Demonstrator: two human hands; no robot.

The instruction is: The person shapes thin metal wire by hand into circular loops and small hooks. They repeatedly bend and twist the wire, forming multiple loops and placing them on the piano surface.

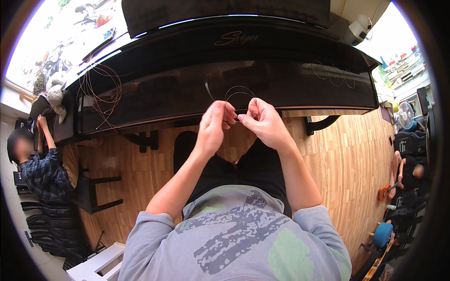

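Observation:
A thin metal string (240, 87) is bent into a small loop above and between my hands, in front of a glossy black piano (178, 93). My left hand (214, 125) has its fingers curled together at the string, fingertips pointing right. My right hand (266, 122) pinches the string between thumb and forefinger, close to the left fingertips. Exactly where the string ends is too fine to make out. To the left, a loose coil of copper-coloured strings (101, 93) lies on the piano. Several thin silvery string loops (333, 76) lie at its right side.
At far left a person in a checked shirt (42, 171) sits on a black chair (96, 192) with hands at a dark surface. Wooden floor (328, 159) spreads below. Far right are a fan (406, 112), a small orange stringed instrument (384, 192) and a blue stool (382, 234).

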